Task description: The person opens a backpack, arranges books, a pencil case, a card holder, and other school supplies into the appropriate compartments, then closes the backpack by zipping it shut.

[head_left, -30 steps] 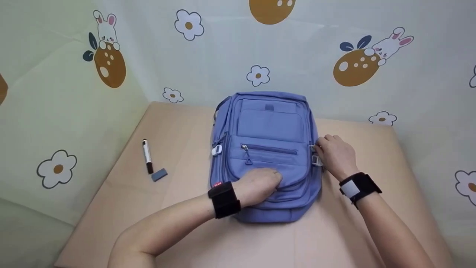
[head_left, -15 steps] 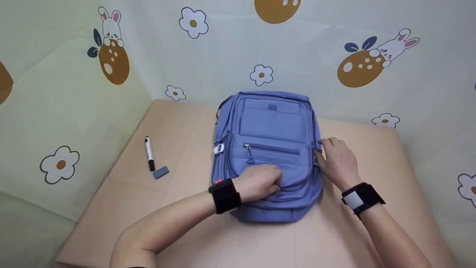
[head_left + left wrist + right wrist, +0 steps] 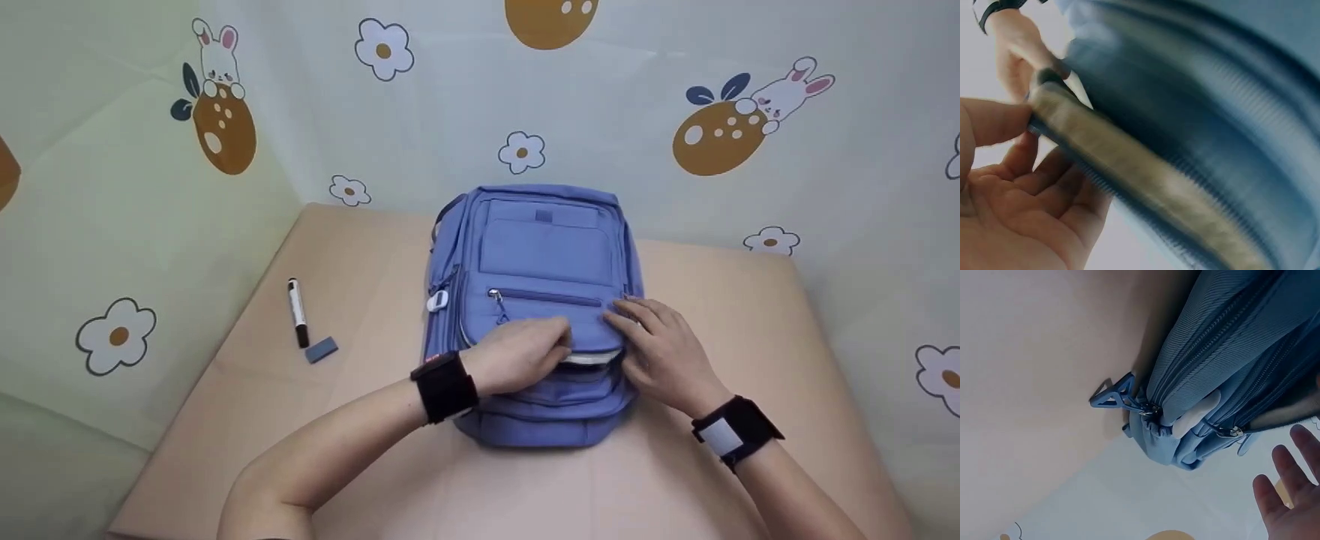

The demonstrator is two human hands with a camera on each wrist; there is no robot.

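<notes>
A blue backpack (image 3: 547,259) lies front side up, its front pocket parted along a zip so that a pale lining (image 3: 596,358) shows. My left hand (image 3: 517,356) pinches the loose edge of the front pocket flap (image 3: 1145,169) between thumb and fingers, lifting it. At the bag's right side my right hand (image 3: 667,349) touches the flap's corner, its fingers (image 3: 1286,469) spread and fairly straight in the right wrist view. A zip slider (image 3: 1233,432) sits at the end of the pocket's opening there. What lies inside the pocket is too dark and blurred to tell.
A black and white marker (image 3: 298,311) and a small blue-grey block (image 3: 322,350) lie left of the backpack on the tan tabletop (image 3: 375,450). A patterned cloth wall (image 3: 442,112) stands close behind. A triangular zip pull (image 3: 1114,395) hangs at the bag's side.
The right hand has moved from the bag's side edge inward and down onto the pocket corner. The left hand has raised the flap, and the pocket now gapes, showing its pale lining.
</notes>
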